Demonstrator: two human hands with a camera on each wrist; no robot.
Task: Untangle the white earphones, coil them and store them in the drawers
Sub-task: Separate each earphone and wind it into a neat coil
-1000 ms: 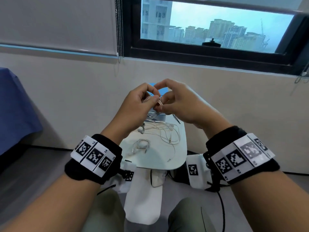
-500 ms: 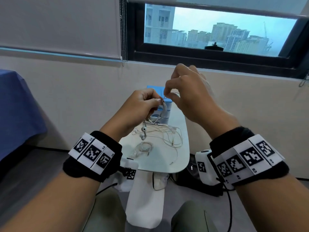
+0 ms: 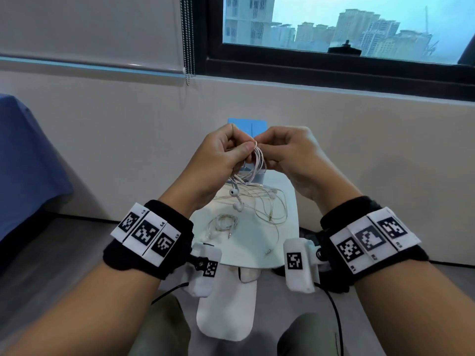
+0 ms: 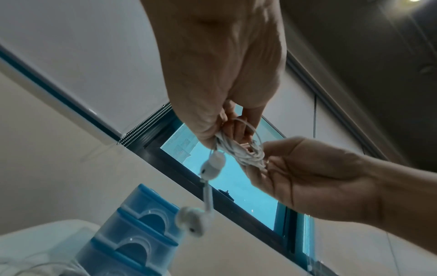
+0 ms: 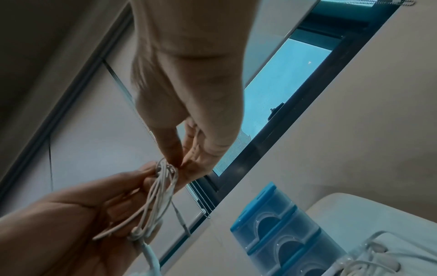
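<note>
**Both hands on the coil, up above the little white table**

Wide view first: a pale beige wall (image 3: 115, 129) fills the room's far side, with a dark-framed window (image 3: 334, 32) up top showing high-rise blocks under a teal sky, and a grey roller blind (image 3: 90, 29) to its left with a bead chain (image 3: 187, 39) hanging down. A blue cloth-covered surface (image 3: 23, 160) sits at the left edge. Down the middle, a small white rounded tabletop (image 3: 257, 242) stands against the wall, and at its far end there's a blue plastic stack of small drawers (image 4: 132, 229), clear-fronted. Loose white earphone cables (image 3: 267, 204) sprawl across the table, with a smaller coiled set (image 3: 222, 223) lying nearer the person.

Now the action: the left hand (image 3: 218, 160) and right hand (image 3: 293, 150) are close together in the air over the table, each pinching the white earphones bundle (image 3: 257, 160), already looped into several turns. Two earbuds (image 3: 236, 199) dangle below the left hand, clear of the tabletop.
</note>
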